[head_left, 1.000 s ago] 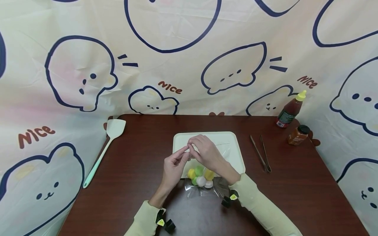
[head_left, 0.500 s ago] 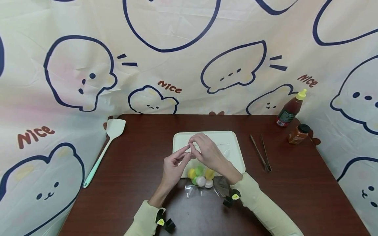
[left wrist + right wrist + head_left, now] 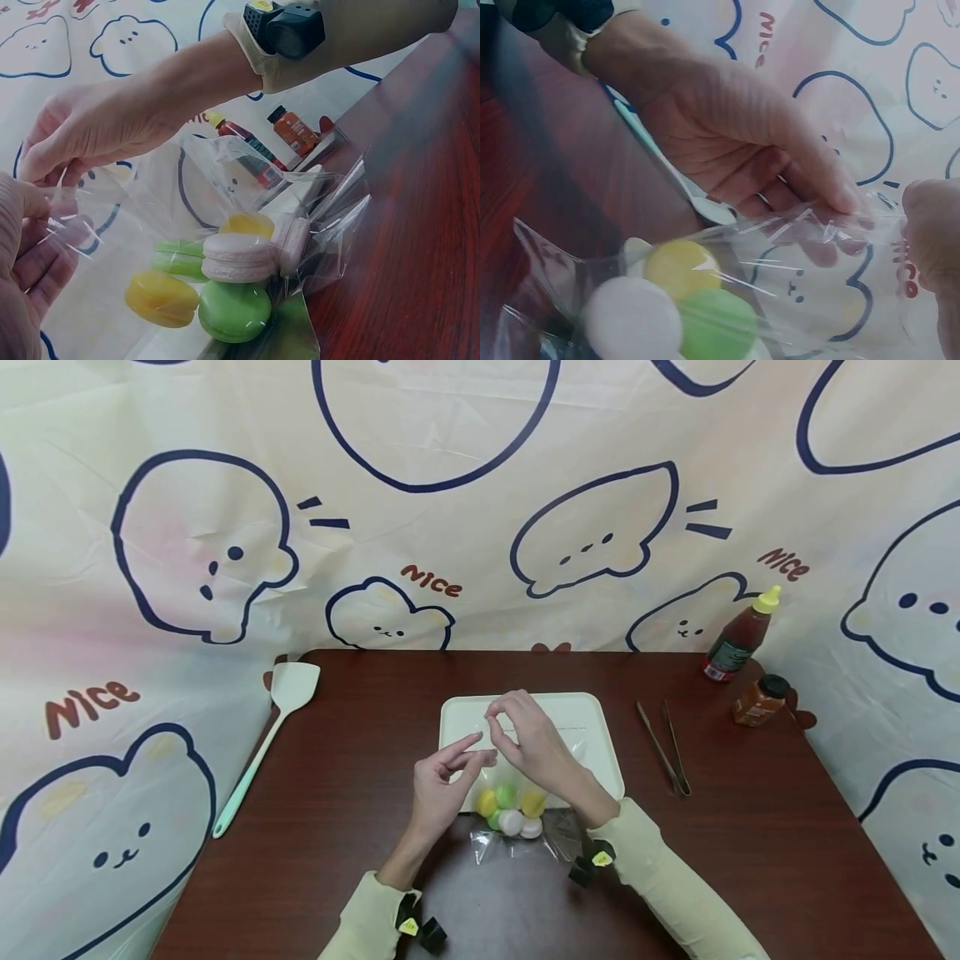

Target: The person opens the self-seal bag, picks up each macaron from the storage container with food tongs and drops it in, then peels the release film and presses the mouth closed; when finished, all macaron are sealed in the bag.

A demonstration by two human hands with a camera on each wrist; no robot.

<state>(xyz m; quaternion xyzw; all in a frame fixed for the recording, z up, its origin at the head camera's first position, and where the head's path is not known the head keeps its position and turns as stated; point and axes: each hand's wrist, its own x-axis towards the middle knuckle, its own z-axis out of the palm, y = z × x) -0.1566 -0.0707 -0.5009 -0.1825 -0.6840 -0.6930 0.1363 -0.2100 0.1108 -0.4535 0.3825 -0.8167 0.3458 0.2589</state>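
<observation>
A clear plastic bag (image 3: 482, 845) of yellow, green and pale macarons (image 3: 238, 258) hangs upright over the near side of a white tray (image 3: 594, 727). My left hand (image 3: 441, 787) holds the bag's upper part; in the right wrist view its thumb (image 3: 844, 199) lies on the plastic with fingers behind. With thumb and index finger rounded together, my right hand (image 3: 531, 739) pinches the bag's top edge, also visible in the left wrist view. The hands are slightly apart. Reflections on the film hide exactly where the fingertips meet it.
To the right lie metal tongs (image 3: 666, 756). A red sauce bottle (image 3: 735, 647) and a small black-capped jar (image 3: 759, 702) stand at the back right. A spatula (image 3: 273, 731) lies along the brown table's left edge, and a printed cloth (image 3: 480, 527) hangs behind.
My right hand has moved a little right and away from the left fingertips, which it met before. The left index finger and thumb show a wider gap. The bag has hardly moved.
</observation>
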